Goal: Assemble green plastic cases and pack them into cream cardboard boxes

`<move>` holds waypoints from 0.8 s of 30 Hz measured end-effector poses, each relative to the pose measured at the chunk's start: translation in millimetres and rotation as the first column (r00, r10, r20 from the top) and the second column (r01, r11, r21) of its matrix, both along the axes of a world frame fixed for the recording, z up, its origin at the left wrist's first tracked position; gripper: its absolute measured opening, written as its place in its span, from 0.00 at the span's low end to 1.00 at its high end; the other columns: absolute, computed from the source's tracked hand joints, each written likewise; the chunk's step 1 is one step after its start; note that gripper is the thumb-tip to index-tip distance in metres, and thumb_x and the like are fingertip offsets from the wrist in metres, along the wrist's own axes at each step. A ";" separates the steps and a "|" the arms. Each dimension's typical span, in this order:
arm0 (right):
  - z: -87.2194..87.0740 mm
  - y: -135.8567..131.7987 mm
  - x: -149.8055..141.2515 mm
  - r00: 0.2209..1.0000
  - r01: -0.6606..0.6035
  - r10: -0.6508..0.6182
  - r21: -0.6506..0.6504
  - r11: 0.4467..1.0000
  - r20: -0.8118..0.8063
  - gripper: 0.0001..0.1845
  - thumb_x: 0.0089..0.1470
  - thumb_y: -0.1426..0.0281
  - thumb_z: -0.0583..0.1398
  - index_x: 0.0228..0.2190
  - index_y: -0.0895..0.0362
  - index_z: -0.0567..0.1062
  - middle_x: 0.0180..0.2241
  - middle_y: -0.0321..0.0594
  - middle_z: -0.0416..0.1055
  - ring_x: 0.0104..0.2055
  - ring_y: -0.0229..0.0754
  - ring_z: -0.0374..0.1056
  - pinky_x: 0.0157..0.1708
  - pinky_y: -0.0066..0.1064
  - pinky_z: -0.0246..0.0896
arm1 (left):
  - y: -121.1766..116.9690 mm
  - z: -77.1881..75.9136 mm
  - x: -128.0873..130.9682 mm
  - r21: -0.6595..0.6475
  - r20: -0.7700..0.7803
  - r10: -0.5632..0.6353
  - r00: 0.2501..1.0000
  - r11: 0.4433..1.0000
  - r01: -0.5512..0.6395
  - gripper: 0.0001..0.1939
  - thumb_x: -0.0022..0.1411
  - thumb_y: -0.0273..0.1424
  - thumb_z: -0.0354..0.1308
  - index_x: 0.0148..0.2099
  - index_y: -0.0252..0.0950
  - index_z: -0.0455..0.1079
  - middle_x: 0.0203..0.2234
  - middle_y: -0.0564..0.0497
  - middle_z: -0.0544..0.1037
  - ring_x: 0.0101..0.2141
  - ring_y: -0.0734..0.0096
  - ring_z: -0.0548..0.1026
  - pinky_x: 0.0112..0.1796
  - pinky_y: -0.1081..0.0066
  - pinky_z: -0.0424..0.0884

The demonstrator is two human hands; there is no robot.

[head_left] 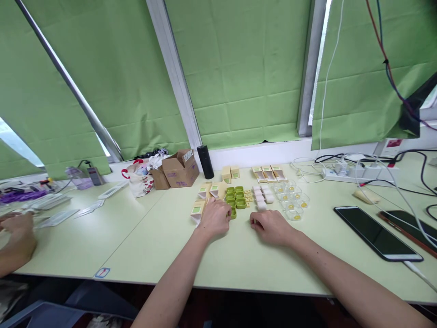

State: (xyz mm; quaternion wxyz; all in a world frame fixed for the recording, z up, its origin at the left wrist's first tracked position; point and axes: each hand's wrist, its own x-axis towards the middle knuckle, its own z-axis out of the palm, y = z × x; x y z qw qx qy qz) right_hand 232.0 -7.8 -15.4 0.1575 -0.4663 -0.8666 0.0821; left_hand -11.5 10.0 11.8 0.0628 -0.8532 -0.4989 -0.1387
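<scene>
Desk (273, 262): parts laid out by kind in separate groups, so layout looks mostly done. No unit combining several groups visible.

Left hand (215, 216): at the near end of the green group, fingers curled against or just beside the nearest tray; can't tell if it's gripping. Right hand (271, 225): narrow, fingers loosely curled, resting on the desk just short of the white pieces; no part shows in it, fingertips partly hidden.

Cream boxes (268, 174): a row of three at the back, others back-center and by the left hand. No parts seen packed in; some interiors too small to read.

Clear cups (293, 214): clustered on the right, yellow centers in place. Fitted or built in, can't tell.

Green trays (241, 203): two columns, mid-desk; look unfilled.

White blocks (261, 206): two columns, loose.

Yellow pieces (248, 199): between trays and blocks, loose, apparently unused.
</scene>
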 end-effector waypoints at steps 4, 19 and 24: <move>-1.0 0.1 -0.4 0.999 -0.004 0.005 0.016 1.000 -0.032 0.07 0.61 0.75 0.60 0.34 0.54 0.77 0.33 0.38 0.80 0.33 0.41 0.72 0.31 0.32 0.43 | -1.5 -0.1 3.2 0.006 -0.014 -0.011 1.000 1.000 0.011 0.09 0.56 0.19 0.61 0.29 0.39 0.72 0.29 0.47 0.81 0.35 0.56 0.78 0.45 0.57 0.64; -6.0 5.0 0.1 0.965 0.060 -0.026 0.125 0.990 -0.260 0.27 0.60 0.70 0.65 0.59 0.52 0.67 0.53 0.46 0.76 0.50 0.49 0.74 0.41 0.36 0.67 | -12.6 -16.1 24.1 0.174 0.018 -0.207 0.978 0.964 0.201 0.08 0.64 0.21 0.56 0.34 0.38 0.72 0.29 0.45 0.78 0.34 0.58 0.74 0.41 0.57 0.62; -11.3 8.3 -0.6 0.953 0.024 0.031 0.178 0.984 -0.301 0.34 0.58 0.71 0.67 0.62 0.54 0.63 0.56 0.49 0.75 0.56 0.53 0.72 0.51 0.44 0.70 | -16.1 -18.0 28.0 0.236 0.032 -0.272 0.962 0.937 0.257 0.08 0.66 0.23 0.55 0.36 0.38 0.72 0.30 0.45 0.79 0.34 0.58 0.74 0.41 0.56 0.61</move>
